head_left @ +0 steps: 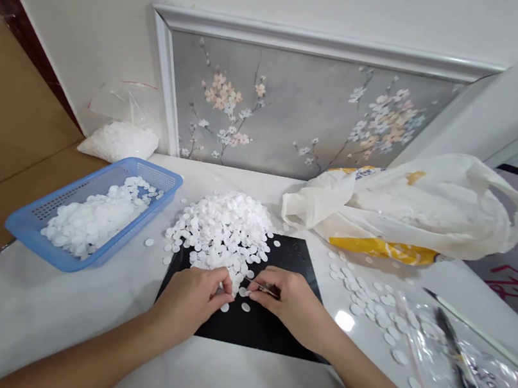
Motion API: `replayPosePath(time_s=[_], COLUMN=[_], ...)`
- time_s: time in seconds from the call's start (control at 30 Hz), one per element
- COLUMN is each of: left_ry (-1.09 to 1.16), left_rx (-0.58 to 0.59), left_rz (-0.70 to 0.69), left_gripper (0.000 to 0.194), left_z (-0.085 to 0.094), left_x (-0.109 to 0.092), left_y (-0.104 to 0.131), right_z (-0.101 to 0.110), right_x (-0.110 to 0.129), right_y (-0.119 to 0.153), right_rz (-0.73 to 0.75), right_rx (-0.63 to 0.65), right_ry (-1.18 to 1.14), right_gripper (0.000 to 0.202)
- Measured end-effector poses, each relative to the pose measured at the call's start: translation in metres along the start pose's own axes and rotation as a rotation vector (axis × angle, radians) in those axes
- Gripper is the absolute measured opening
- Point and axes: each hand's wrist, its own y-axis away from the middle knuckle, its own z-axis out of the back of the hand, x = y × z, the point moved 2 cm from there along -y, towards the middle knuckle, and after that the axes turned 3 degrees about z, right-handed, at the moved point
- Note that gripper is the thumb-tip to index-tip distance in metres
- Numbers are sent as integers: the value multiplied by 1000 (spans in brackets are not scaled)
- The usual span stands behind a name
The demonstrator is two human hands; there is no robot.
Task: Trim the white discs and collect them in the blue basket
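A heap of small round white discs (228, 225) lies partly on a black mat (262, 332) in front of me. At the heap's near edge my left hand (195, 298) is closed, thumb and forefinger pinched on what looks like a white disc, mostly hidden by the fingertips. My right hand (289, 299) grips thin metal tweezers (268, 290), their narrow tip pointing left toward the discs by my left fingers. Loose discs (246, 307) lie on the mat between and just below the two hands.
To the left stands a blue plastic basket (66, 261) with more discs, a clear bag of white pieces (118, 140) behind it. A white carrier bag (406, 216) lies back right. Scattered discs (371, 305), clear plastic bags (429, 356) and a black pen-like tool (453, 343) are at right.
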Motion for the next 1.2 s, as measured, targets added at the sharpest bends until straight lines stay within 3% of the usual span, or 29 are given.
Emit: replayPosePath(time_s=[0.3, 0.5, 0.7, 1.0, 1.2], left_ry=[30, 34, 108, 0, 68], left_rx=[8, 7, -57, 2, 1], left_rz=[42, 32, 14, 29, 31], left_gripper=[12, 18, 31, 12, 8], left_z=[7, 9, 15, 7, 5], left_x=[0, 0, 0, -1, -1], left_y=[-1, 0, 0, 0, 1], right_z=[10, 14, 0, 7, -11], right_x=[-4, -8, 1, 4, 4], right_y=[8, 8, 7, 11, 8], right_rz=[-97, -156, -132, -110, -109], right_rx=[130, 53, 56, 43, 83], right_ry=[-84, -122, -43, -142, -84], right_gripper=[14, 9, 3, 8, 5])
